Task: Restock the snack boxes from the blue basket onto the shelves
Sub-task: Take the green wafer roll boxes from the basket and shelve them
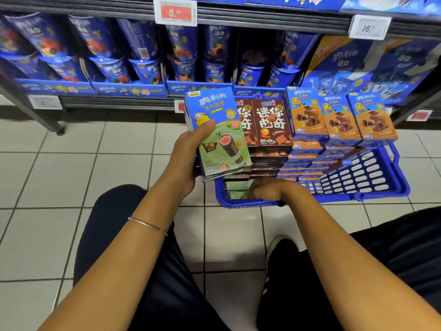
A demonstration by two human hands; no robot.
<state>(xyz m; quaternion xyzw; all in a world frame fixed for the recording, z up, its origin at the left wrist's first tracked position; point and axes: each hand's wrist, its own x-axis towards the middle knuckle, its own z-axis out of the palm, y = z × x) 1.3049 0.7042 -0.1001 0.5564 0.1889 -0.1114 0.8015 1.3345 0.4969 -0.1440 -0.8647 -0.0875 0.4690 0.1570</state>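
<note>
My left hand [188, 154] grips a small stack of blue-and-green snack boxes [219, 137], held upright just left of the blue basket [372, 177]. My right hand [267, 188] reaches down into the basket's near left corner, fingers curled on more green boxes [236, 187] lying there. In the basket stand brown boxes [269, 123] and blue-and-orange boxes [341, 118], with further ones stacked flat beneath them.
The basket stands on a white tiled floor in front of low shelves [119, 101] filled with blue snack cups [181, 46]. Larger blue packs [358, 65] fill the shelf at the right. Price tags [175, 11] hang on the shelf edges. My knees frame the bottom of the view.
</note>
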